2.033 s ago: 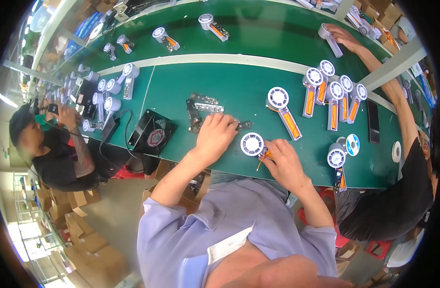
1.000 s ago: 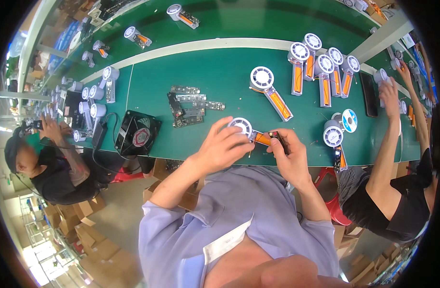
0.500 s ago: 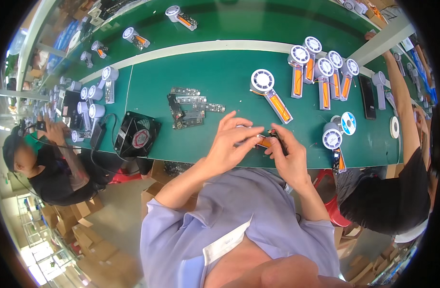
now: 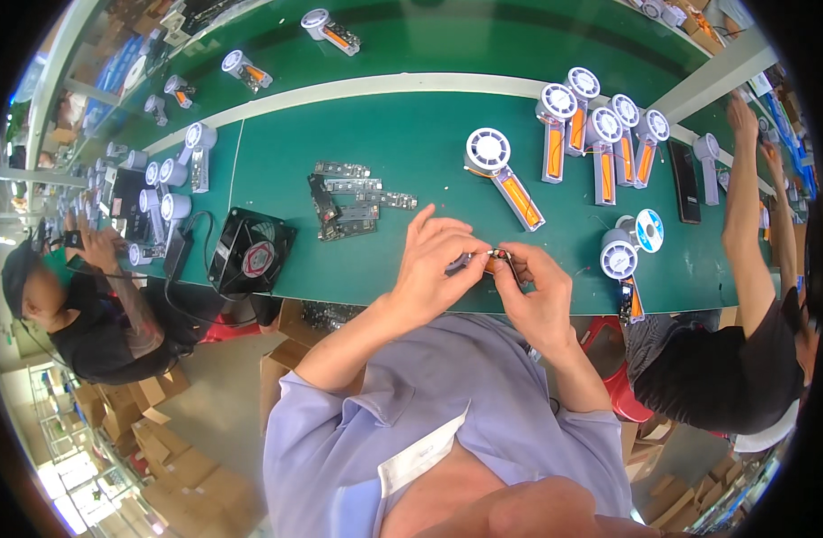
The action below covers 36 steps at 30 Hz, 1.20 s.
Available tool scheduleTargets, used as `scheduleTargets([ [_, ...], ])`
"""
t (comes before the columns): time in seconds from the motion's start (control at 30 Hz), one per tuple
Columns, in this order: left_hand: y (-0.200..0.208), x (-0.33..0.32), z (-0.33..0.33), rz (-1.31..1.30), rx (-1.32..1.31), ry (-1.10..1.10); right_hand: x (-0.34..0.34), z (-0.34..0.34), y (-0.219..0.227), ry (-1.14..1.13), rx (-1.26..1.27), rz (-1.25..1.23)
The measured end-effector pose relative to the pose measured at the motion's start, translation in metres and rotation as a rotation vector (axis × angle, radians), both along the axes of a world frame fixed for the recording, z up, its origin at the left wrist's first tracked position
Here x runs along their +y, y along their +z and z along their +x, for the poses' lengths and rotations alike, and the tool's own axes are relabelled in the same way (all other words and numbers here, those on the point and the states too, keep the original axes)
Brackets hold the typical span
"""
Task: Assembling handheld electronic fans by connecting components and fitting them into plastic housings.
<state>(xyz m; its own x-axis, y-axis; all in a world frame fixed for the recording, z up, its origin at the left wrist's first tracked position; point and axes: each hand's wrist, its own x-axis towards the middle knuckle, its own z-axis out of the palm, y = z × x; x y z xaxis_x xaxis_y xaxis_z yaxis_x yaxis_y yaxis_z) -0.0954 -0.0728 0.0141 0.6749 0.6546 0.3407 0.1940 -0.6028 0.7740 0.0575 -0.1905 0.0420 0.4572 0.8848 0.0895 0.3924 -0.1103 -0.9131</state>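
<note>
Just inside the bench's near edge, a partly assembled handheld fan is largely hidden by my fingers; a grey rounded edge shows beneath my left hand. My left hand is closed on it, thumb and forefinger pinched close to a small pale bit. Against it, my right hand grips the other end, where a strip of orange and a dark circuit board show between thumb and fingers. Fingertips of both hands almost meet there. Beyond them lies another handheld fan, its handle uncovered over an orange battery.
Several loose circuit boards lie left of my hands, by a black square fan. Open fans cluster at the right, near a solder spool and a black phone. Co-workers sit on both sides.
My fingertips have drawn closer together, and the orange part is more covered. The right-hand co-worker's arm has shifted. My view has moved slightly.
</note>
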Motion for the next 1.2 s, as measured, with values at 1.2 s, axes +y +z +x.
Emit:
scheduleTargets([
  [1.2,0.002,-0.008,0.016,0.476,-0.021,0.052,0.000,0.002,-0.008,0.028,-0.253,0.107],
])
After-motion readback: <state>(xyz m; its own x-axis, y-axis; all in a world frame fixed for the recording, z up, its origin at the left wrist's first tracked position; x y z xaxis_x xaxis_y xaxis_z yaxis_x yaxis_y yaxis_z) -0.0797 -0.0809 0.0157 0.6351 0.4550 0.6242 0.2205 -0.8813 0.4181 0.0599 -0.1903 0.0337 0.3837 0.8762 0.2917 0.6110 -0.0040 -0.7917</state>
